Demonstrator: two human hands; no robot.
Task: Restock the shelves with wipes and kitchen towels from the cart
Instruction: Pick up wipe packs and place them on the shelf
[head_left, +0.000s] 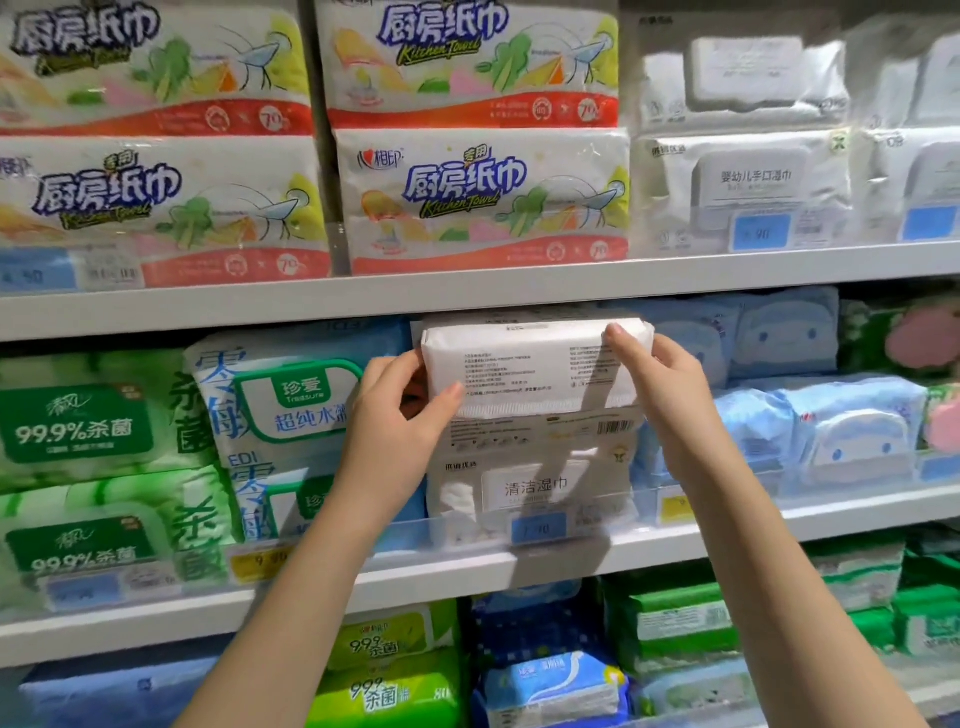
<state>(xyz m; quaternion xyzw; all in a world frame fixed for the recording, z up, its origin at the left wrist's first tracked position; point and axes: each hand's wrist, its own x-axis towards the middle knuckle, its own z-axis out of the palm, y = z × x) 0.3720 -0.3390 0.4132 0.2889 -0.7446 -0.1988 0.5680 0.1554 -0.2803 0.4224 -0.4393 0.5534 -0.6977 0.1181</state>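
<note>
The left hand (402, 415) and right hand (662, 387) are bare, with short plain fingernails (457, 391); the forearms (311, 582) are bare too.

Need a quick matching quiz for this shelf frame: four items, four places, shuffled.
Items:
1. kitchen towels
2. white pack
3. green wipes
4. blue face packs

Places:
a. held between left hand and right hand
b. top shelf, left and centre
c. middle shelf, far left
d. middle shelf, right

Pairs: 1-b, 2-a, 3-c, 4-d
</note>
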